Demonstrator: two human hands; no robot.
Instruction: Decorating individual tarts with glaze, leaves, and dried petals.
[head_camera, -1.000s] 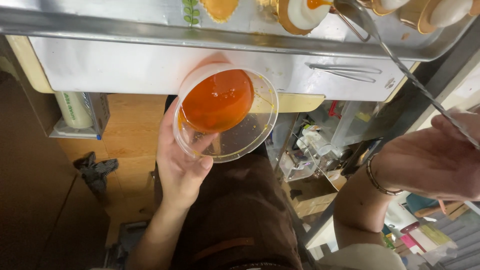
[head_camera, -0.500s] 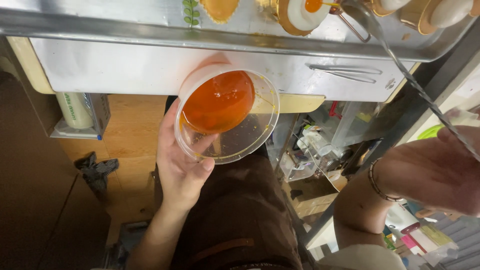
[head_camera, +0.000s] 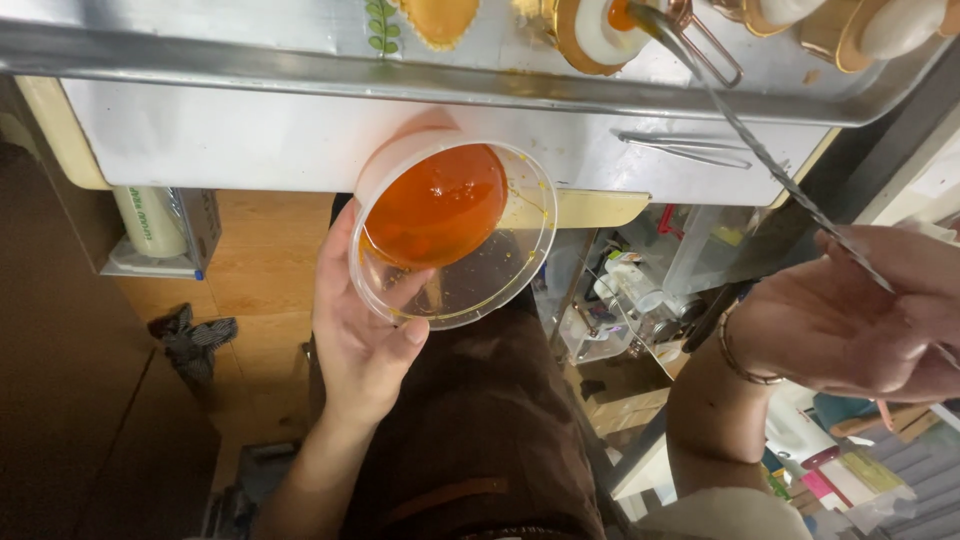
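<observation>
Spoon handle first: the long thin metal spoon (head_camera: 770, 165) runs on a slant from the right hand (head_camera: 860, 320) up and away to its bowl, which sits at the white round pastry (head_camera: 600, 25) on the metal tray (head_camera: 300, 70). That right hand is curled loosely around the near end of the handle, palm showing, a bracelet on the wrist. Across from it, the left hand (head_camera: 365, 330) is wrapped under and around a clear plastic tub (head_camera: 450, 235), tilted so its orange liquid pools against the far wall. The tub hangs just short of the tray's near edge, off the surface, and well to the left of the spoon's bowl. So the liquid lies down and left of the spoon tip, nearer the left hand than the right.
</observation>
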